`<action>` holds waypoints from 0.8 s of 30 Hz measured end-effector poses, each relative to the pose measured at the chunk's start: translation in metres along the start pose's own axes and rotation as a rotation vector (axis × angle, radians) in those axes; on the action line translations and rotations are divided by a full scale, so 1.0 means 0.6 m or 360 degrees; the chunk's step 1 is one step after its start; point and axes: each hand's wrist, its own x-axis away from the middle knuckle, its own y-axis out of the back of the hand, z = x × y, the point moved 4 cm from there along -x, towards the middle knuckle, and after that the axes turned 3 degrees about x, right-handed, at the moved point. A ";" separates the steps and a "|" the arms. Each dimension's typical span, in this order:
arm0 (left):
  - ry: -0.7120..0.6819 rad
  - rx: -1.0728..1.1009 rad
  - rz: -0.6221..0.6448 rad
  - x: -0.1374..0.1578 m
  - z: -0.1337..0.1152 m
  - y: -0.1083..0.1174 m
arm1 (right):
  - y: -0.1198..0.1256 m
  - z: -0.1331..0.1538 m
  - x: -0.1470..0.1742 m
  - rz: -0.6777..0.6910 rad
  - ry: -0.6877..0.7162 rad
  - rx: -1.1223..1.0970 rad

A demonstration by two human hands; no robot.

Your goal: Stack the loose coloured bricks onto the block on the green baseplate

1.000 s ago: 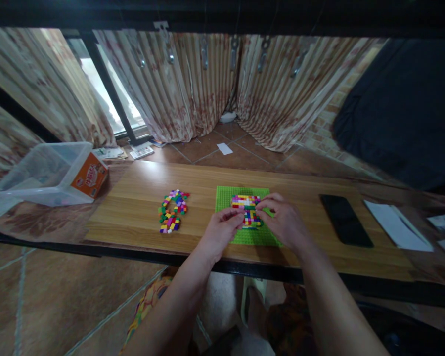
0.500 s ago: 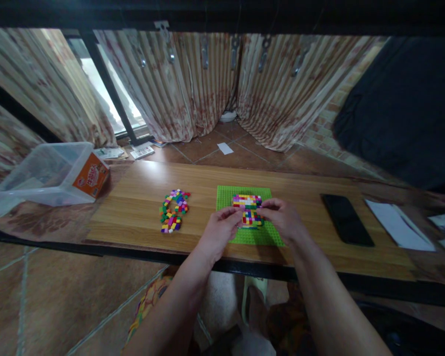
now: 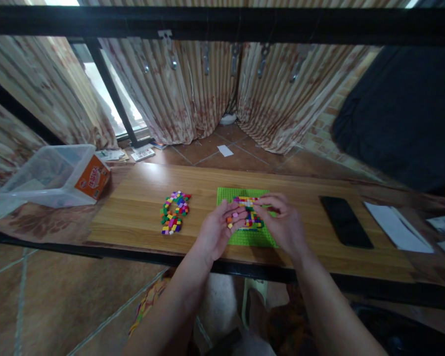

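My left hand (image 3: 217, 227) is turned palm up over the left side of a green studded baseplate (image 3: 224, 194). A few small toy bricks (image 3: 235, 215), pink and orange among them, lie on its curled fingers. On the baseplate stands a multicoloured brick build (image 3: 246, 201), partly covered by both hands. My right hand (image 3: 284, 220) is at the build's right edge, thumb and fingertips brought together. Whatever sits between those fingertips is too small to make out.
Left of the baseplate, loose coloured bricks (image 3: 172, 227) form a curved pile on the wooden board (image 3: 133, 198). To the right lie a black phone (image 3: 344, 221) and white papers (image 3: 396, 226). A clear plastic bin (image 3: 52, 175) stands at the far left.
My left hand has turned from a pinch at the build to palm up, showing the bricks in it. My right hand has shifted slightly left, over the build's right side.
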 end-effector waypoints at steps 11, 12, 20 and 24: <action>0.0021 -0.0012 0.0153 0.000 0.007 -0.006 | -0.041 0.036 0.018 0.0287 0.0253 0.0153; 0.0026 -0.0021 0.0160 0.001 0.008 -0.007 | -0.040 0.036 0.018 0.0279 0.0251 0.0141; -0.0081 -0.0268 -0.0055 -0.002 -0.002 0.010 | 0.013 0.003 -0.005 -0.0038 0.0134 0.0166; -0.0161 -0.0379 -0.0104 -0.004 -0.004 0.019 | 0.031 -0.022 -0.010 -0.0047 0.0030 0.0211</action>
